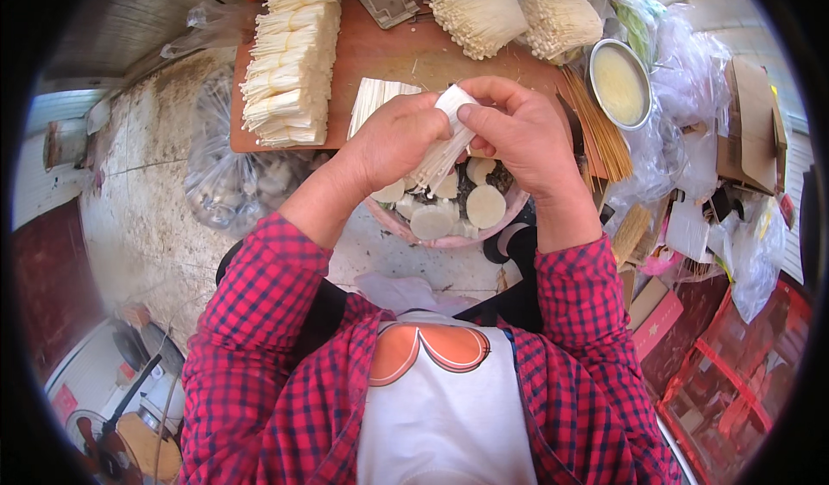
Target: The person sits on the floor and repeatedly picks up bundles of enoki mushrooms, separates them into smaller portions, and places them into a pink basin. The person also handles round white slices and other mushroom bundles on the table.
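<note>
A small bunch of enoki mushrooms (447,145) is between my hands, above the near edge of the wooden board (382,54). My left hand (395,138) grips its side, with the caps hanging down towards me. At the cut stem end, my right hand (515,122) pinches the bunch between thumb and fingers. Behind my left hand lies a loose pile of enoki (382,96), partly hidden. Tied enoki bundles (291,64) form a long stack on the board's left. Below my hands, a pinkish basin (447,239) holds round pale slices (486,206) and darker scraps.
Two large enoki clumps (482,18) lie at the back right. Thin wooden skewers (599,129) and a dark blade (570,122) line the right edge, beside a metal bowl (620,83) of pale contents. Plastic bags (233,161) hang at left. A cardboard box (751,122) stands far right.
</note>
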A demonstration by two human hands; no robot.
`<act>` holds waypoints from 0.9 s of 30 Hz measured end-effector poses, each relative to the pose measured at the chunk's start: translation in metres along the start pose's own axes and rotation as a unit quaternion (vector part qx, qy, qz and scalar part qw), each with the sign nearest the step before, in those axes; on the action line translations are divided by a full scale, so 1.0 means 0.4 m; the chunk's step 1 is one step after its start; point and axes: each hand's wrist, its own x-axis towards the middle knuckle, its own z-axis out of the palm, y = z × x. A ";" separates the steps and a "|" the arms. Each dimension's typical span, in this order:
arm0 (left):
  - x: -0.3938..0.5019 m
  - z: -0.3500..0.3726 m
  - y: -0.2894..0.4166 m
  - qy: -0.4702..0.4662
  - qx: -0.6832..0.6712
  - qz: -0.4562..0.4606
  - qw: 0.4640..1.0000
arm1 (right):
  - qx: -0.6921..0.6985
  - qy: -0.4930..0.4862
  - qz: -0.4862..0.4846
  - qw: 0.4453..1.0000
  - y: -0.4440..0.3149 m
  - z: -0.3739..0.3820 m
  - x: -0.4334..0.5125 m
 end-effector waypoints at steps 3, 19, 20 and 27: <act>0.008 -0.006 -0.017 -0.012 0.027 0.043 0.999 | 0.004 -0.006 0.004 1.000 0.017 -0.008 0.006; 0.000 0.037 -0.047 0.149 0.515 0.140 0.833 | 0.122 0.070 0.044 0.989 0.074 0.042 0.024; 0.000 0.041 -0.051 0.149 0.522 0.140 0.828 | 0.121 0.083 0.045 0.988 0.083 0.046 0.026; -0.009 0.031 -0.037 0.120 0.457 0.127 0.872 | 0.032 0.086 0.002 0.996 0.080 0.036 0.033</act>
